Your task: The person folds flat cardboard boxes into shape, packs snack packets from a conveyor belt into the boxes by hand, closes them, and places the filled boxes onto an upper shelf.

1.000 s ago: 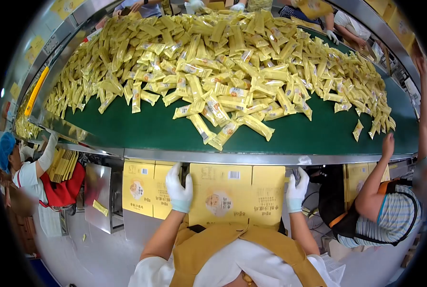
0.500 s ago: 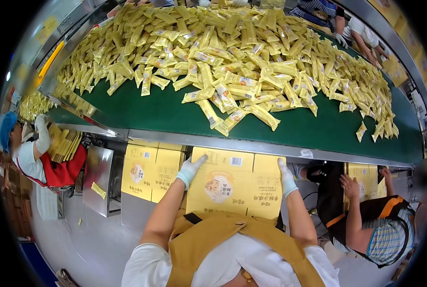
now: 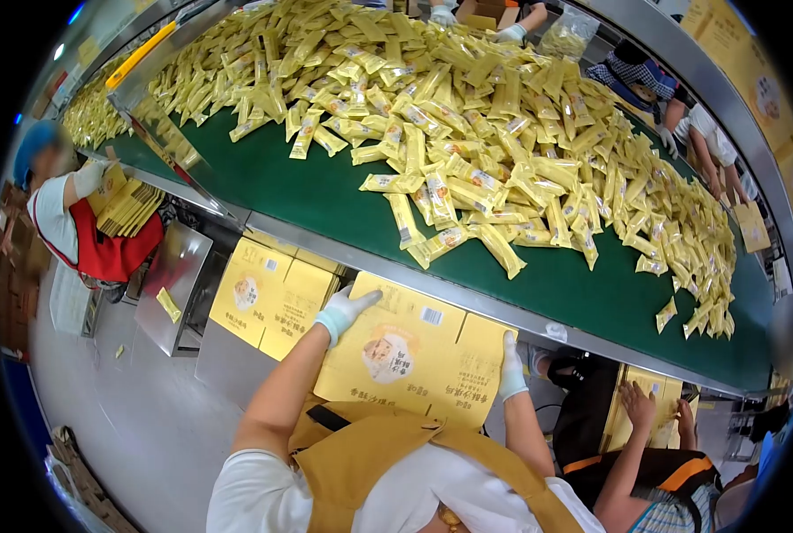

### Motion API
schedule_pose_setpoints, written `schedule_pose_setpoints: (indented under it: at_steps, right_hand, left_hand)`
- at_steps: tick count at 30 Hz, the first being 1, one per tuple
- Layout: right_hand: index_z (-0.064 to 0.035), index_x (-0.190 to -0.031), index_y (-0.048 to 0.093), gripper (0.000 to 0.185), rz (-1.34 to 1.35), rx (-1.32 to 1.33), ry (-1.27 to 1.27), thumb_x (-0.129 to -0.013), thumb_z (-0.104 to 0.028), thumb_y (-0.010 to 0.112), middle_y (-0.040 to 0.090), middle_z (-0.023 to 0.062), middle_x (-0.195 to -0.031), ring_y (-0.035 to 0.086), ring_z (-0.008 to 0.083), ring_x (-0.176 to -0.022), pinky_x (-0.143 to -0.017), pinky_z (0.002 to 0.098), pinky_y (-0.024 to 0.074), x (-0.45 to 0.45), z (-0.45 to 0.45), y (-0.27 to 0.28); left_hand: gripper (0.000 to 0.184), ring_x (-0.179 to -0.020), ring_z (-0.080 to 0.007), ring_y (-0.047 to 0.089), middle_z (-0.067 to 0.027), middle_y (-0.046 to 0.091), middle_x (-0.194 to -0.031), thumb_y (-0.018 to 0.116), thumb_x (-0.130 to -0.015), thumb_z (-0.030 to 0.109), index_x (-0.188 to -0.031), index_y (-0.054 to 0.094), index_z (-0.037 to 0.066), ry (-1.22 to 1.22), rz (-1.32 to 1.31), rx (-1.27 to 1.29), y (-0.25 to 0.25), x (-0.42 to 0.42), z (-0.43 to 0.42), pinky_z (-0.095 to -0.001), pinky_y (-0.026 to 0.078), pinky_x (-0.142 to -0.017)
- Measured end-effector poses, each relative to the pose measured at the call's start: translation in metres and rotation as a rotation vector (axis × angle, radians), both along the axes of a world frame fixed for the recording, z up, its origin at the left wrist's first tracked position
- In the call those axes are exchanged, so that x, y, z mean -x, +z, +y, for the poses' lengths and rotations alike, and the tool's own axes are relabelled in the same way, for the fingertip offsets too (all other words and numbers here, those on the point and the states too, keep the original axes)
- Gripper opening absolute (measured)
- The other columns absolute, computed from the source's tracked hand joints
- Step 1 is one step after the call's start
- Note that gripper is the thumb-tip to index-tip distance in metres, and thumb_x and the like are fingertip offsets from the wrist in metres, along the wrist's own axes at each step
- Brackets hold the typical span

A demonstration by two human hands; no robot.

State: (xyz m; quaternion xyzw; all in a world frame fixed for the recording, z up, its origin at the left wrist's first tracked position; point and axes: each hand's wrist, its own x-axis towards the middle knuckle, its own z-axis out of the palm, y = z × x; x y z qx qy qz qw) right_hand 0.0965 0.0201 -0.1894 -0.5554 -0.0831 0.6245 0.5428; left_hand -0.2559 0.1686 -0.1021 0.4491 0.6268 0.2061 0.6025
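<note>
A yellow flattened carton (image 3: 405,351), printed with a round picture, dark lettering and a barcode, lies in front of my body, against the apron. My gloved left hand (image 3: 348,311) holds its upper left edge, thumb stretched over the top face and the other fingers mostly hidden. On the carton's right edge is my gloved right hand (image 3: 512,366), gripping from the side with its fingers partly hidden. Whether more cartons lie beneath this one I cannot tell. Just left of it sits another pile of yellow flat cartons (image 3: 268,298).
Beyond the metal rail, a green conveyor belt (image 3: 312,209) carries a large heap of yellow wrapped packets (image 3: 467,169). At left, a person in a red apron (image 3: 117,244) holds folded cartons. A metal stand (image 3: 179,275) bears one packet. Another person's hand (image 3: 638,407) touches cartons at right.
The view has tilted and turned, so the belt now slopes down to the right. Both my hands keep their hold on the carton's edges. The neighbour's hand at right has lifted slightly.
</note>
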Motion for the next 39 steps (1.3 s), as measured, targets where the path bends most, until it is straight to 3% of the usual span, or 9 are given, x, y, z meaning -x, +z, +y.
schedule_pose_setpoints:
  at_steps: [4,7,10,15,20,29,32,39]
  right_hand:
    - [-0.0005,-0.136,0.053,0.065,-0.078,0.055,-0.001,-0.100,-0.054,0.053,0.063,0.0094,-0.127,0.063,0.0206,-0.111,-0.094,0.0339,0.0514,0.004,0.001,0.006]
    - [-0.0002,-0.135,0.054,0.065,-0.112,0.076,-0.024,-0.099,-0.054,0.054,0.063,0.0094,-0.126,0.063,0.0205,-0.111,-0.094,0.0341,0.0514,0.011,0.005,0.013]
    - [0.0006,-0.134,0.055,0.065,-0.128,0.064,-0.047,-0.098,-0.054,0.055,0.064,0.0098,-0.125,0.064,0.0202,-0.109,-0.091,0.0340,0.0519,0.010,0.004,0.008]
    - [0.0022,-0.133,0.055,0.066,-0.219,0.110,-0.085,-0.097,-0.053,0.059,0.065,0.0101,-0.122,0.064,0.0188,-0.105,-0.091,0.0338,0.0511,0.027,0.008,0.038]
    - [0.0010,-0.138,0.052,0.070,-0.299,0.121,-0.072,-0.096,-0.053,0.061,0.062,0.0094,-0.130,0.062,0.0192,-0.113,-0.096,0.0335,0.0493,0.038,0.013,0.044]
    - [0.0026,-0.137,0.053,0.066,-0.301,0.170,-0.095,-0.097,-0.049,0.061,0.063,0.0098,-0.127,0.061,0.0186,-0.113,-0.096,0.0329,0.0488,0.055,0.018,0.055]
    - [0.0065,-0.136,0.053,0.073,-0.333,0.173,-0.134,-0.093,-0.052,0.065,0.064,0.0125,-0.125,0.062,0.0205,-0.109,-0.094,0.0339,0.0486,0.062,0.023,0.062]
    - [0.0005,-0.136,0.055,0.064,-0.312,0.097,-0.076,-0.097,-0.050,0.061,0.064,0.0083,-0.128,0.061,0.0182,-0.114,-0.098,0.0332,0.0467,0.050,0.019,0.036]
  left_hand:
    - [0.089,-0.113,-0.0244,0.064,-0.0207,0.064,-0.128,0.078,-0.080,0.051,-0.138,0.049,-0.010,0.042,0.090,-0.049,-0.021,0.003,0.001,-0.0333,0.051,-0.095]
    - [0.093,-0.120,-0.0251,0.060,-0.0200,0.061,-0.134,0.078,-0.079,0.053,-0.142,0.047,-0.008,-0.001,0.031,0.040,-0.053,0.015,0.009,-0.0324,0.045,-0.102]
    - [0.089,-0.117,-0.0253,0.062,-0.0201,0.063,-0.131,0.079,-0.080,0.051,-0.140,0.049,-0.008,0.004,-0.097,0.042,-0.057,0.018,0.009,-0.0328,0.048,-0.100]
    - [0.064,-0.101,-0.0173,0.066,-0.0128,0.070,-0.116,0.080,-0.086,0.033,-0.130,0.056,-0.007,0.061,-0.242,0.029,-0.078,0.023,0.011,-0.0302,0.053,-0.087]
    - [0.062,-0.102,-0.0174,0.066,-0.0125,0.069,-0.119,0.078,-0.088,0.031,-0.132,0.055,-0.005,0.037,-0.331,0.083,-0.091,0.040,0.017,-0.0301,0.052,-0.089]
    - [0.050,-0.102,-0.0169,0.063,-0.0107,0.067,-0.117,0.072,-0.093,0.030,-0.127,0.058,-0.005,-0.026,-0.357,0.050,-0.090,0.054,0.023,-0.0310,0.050,-0.091]
    - [0.050,-0.102,-0.0168,0.063,-0.0105,0.067,-0.117,0.072,-0.094,0.030,-0.127,0.059,-0.005,-0.018,-0.346,0.023,-0.093,0.055,0.024,-0.0308,0.050,-0.092]
    - [0.061,-0.104,-0.0185,0.066,-0.0123,0.068,-0.119,0.076,-0.088,0.034,-0.130,0.057,-0.005,0.020,-0.351,0.100,-0.092,0.058,0.024,-0.0318,0.052,-0.091]
